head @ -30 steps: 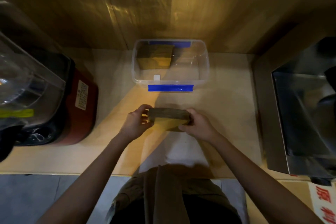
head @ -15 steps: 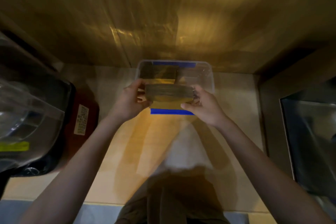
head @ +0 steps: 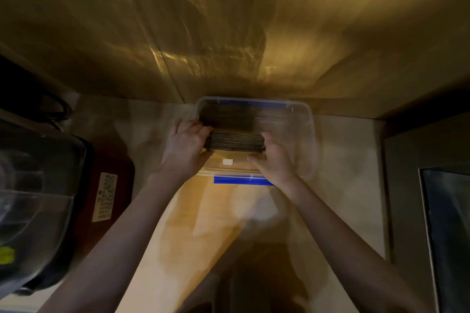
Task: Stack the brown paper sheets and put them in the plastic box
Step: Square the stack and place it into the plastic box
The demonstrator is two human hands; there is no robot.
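A clear plastic box (head: 304,140) with blue clips stands on the wooden counter against the back wall. Both hands hold a stack of brown paper sheets (head: 235,141) on edge inside the box's left half. My left hand (head: 185,147) grips the stack's left end and my right hand (head: 274,160) grips its right end. Behind it, another stack of brown paper sheets (head: 226,115) stands against the box's far wall. The right half of the box holds nothing that I can see.
A dark red and black appliance (head: 50,201) with a clear jug fills the left of the counter. A steel sink (head: 445,223) lies at the right. The shiny wall (head: 229,33) rises just behind the box.
Both hands carried the stack from the counter near me forward, over the box's front rim and down into its left half.
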